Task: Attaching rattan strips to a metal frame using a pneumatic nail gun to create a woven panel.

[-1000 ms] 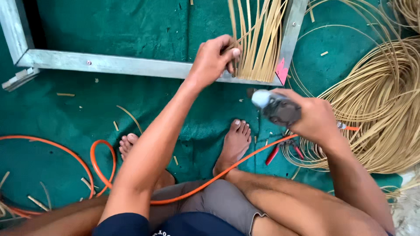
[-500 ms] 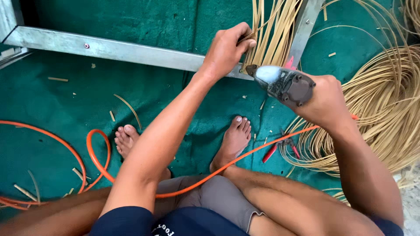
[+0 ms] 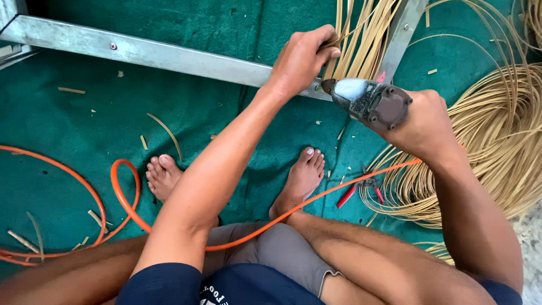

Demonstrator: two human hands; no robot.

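Observation:
My left hand (image 3: 303,59) pinches a rattan strip (image 3: 361,39) against the grey metal frame bar (image 3: 169,55), at the foot of several upright strips. My right hand (image 3: 420,121) grips a dark pneumatic staple gun (image 3: 370,101), whose silver nose touches the bar just right of my left fingers. An orange air hose (image 3: 350,181) runs from the tool across my lap.
I sit on green carpet (image 3: 73,124) with both bare feet (image 3: 302,178) forward. A big coil of loose rattan (image 3: 497,135) lies at the right. Red-handled pliers (image 3: 361,189) rest by my right foot. More orange hose loops (image 3: 121,197) lie at the left, with cut rattan scraps around.
My right hand has brought the staple gun up and left from above my right foot to the frame bar beside my left hand. The left hand has stayed on the strip.

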